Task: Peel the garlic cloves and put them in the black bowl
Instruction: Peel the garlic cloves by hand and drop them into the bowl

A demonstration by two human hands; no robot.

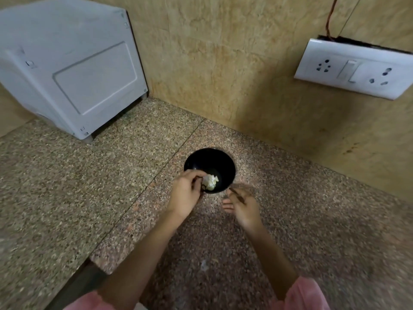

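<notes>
A small black bowl point(209, 163) stands on the speckled granite counter near the wall. Pale peeled garlic cloves point(211, 183) lie in its near side. My left hand point(186, 194) reaches over the bowl's near-left rim, its fingers curled and pinched on a garlic clove at the edge of the pile. My right hand point(242, 203) hovers just right of the bowl. It is motion-blurred, palm up, with the fingers apart and nothing in it. A dark streak marks its palm.
A white appliance point(73, 70) sits on the counter at the back left. A white socket and switch plate point(355, 68) hangs on the beige tiled wall at the right. A small white scrap of peel point(203, 265) lies on the counter between my forearms.
</notes>
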